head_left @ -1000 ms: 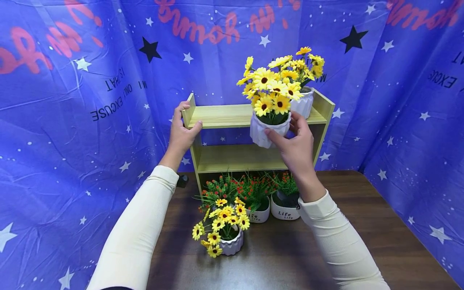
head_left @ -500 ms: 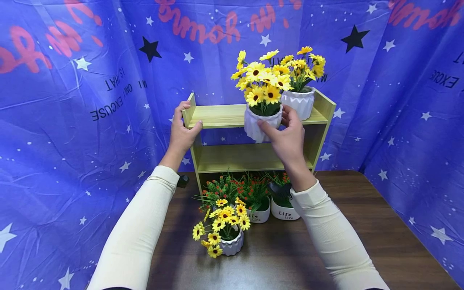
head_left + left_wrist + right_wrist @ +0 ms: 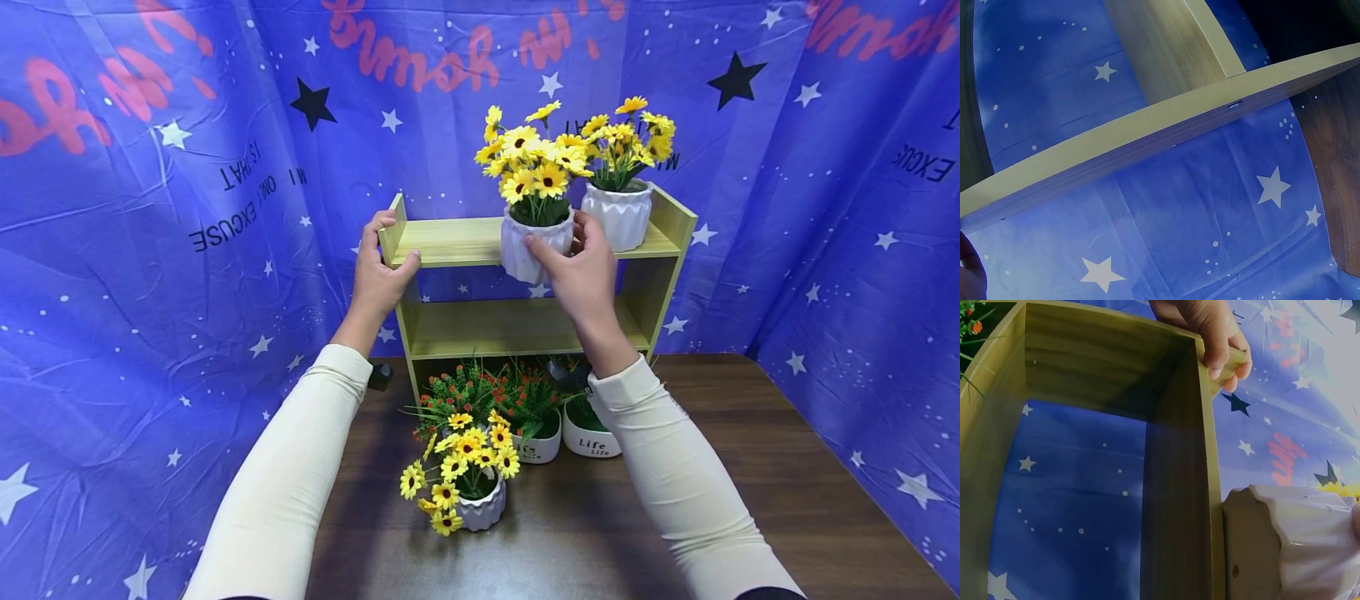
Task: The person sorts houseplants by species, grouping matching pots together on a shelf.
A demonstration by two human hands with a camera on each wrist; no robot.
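Observation:
My right hand (image 3: 585,271) holds a white fluted flowerpot (image 3: 522,243) of yellow artificial daisies, thumb on its front and fingers at its right side. The pot is upright at the front edge of the wooden shelf's top board (image 3: 450,237). In the right wrist view the pot's base (image 3: 1250,550) is right by the shelf edge; whether they touch I cannot tell. My left hand (image 3: 377,279) grips the shelf's left side panel at the top, thumb in front. A similar daisy pot (image 3: 618,215) stands at the right end of the top board.
On the brown table (image 3: 720,483) a third daisy pot (image 3: 482,507) stands in front of the shelf. Behind it are white oval planters (image 3: 592,442) marked "Life" with red-flowered greenery, partly beneath the shelf. The middle board (image 3: 487,327) lies below my right hand. Blue starry cloth (image 3: 187,333) surrounds the table.
My right hand has carried the daisy pot leftward, slightly up and away toward the top board, apart from the pot at the right end. The left hand keeps its grip on the shelf.

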